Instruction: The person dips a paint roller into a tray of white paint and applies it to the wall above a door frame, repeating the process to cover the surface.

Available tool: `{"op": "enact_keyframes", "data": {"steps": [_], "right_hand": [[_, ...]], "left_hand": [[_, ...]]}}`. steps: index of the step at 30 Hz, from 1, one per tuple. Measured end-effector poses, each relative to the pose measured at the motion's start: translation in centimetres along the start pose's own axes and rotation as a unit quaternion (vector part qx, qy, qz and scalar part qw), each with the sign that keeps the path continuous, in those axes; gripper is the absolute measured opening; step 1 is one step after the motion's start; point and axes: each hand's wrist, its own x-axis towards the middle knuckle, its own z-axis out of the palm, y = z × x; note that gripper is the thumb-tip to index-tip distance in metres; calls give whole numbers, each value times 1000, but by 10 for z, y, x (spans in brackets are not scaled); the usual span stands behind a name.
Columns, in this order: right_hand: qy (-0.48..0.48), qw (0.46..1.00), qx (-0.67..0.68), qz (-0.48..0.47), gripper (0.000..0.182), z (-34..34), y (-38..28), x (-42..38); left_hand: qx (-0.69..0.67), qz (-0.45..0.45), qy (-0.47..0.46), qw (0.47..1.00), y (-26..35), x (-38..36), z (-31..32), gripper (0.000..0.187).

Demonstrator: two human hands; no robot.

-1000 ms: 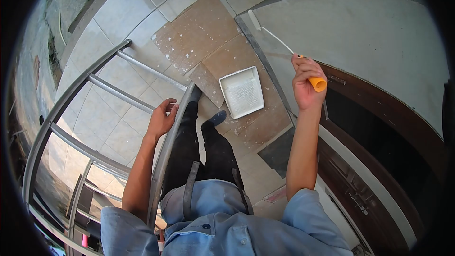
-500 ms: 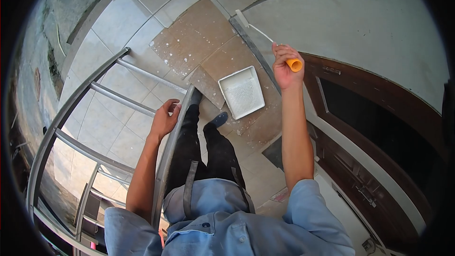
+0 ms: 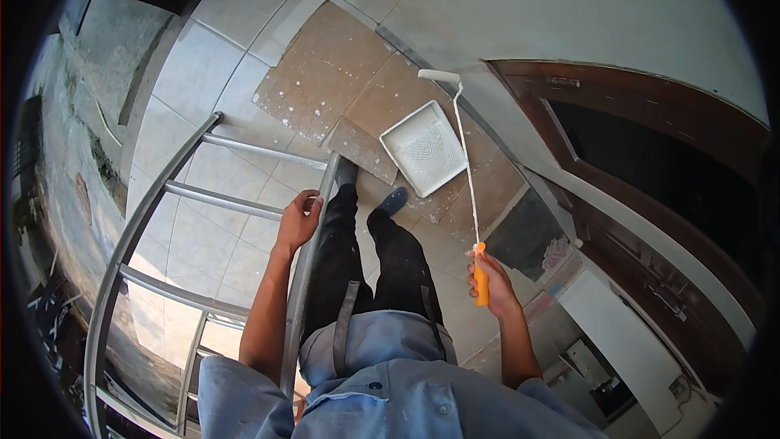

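My right hand (image 3: 497,283) is closed around the orange handle of a paint roller (image 3: 469,158). Its long thin rod points away from me, and the white roller sleeve is at the far end, beyond the tray's upper right corner. A white paint tray (image 3: 410,189) with a textured bottom lies on the floor below, holding some white paint. On the other side, my left hand (image 3: 299,221) is at the near side rail of a metal ladder (image 3: 311,256), where a rung meets it. Its fingers are bent against the rail; their full grip is partly hidden.
Paint-spotted brown boards (image 3: 321,73) cover part of the tiled floor (image 3: 199,73). My feet stand between the ladder and the tray. To the right are a pale wall (image 3: 585,16), a dark-framed window (image 3: 650,171) and a brown door (image 3: 634,276).
My right hand has come down and back toward my body, bringing the roller away from the wall to above the tray side. My left hand stays at the ladder rail while the view shifts.
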Motion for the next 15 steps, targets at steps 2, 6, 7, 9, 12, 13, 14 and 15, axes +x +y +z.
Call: {"op": "enact_keyframes", "data": {"steps": [2,6,7,9,12,13,14,15], "right_hand": [[109,983,-146,-29,28,-31,34,20],[178,915,-358,-56,35,-89,88,101],[189,881,-420,-103,36,-107,101,127],[204,859,-451,-126,39,-117,96,158],[179,859,-461,-133,40,-137,91,210],[165,857,-474,-115,41,-139,78,223],[164,851,-485,-118,42,-142,71,240],[162,845,-495,-119,42,-144,68,255]], "left_hand": [[20,11,-10,1000,2,1,7,31],[51,-5,-46,998,10,4,26,32],[60,-7,-51,997,10,4,32,32],[50,-5,-45,998,3,1,47,30],[58,-27,-74,995,-6,-10,66,31],[73,-23,-81,994,-11,-15,72,31],[89,-17,-86,992,-16,-18,78,31],[106,-13,-92,990,-21,-23,82,31]]}}
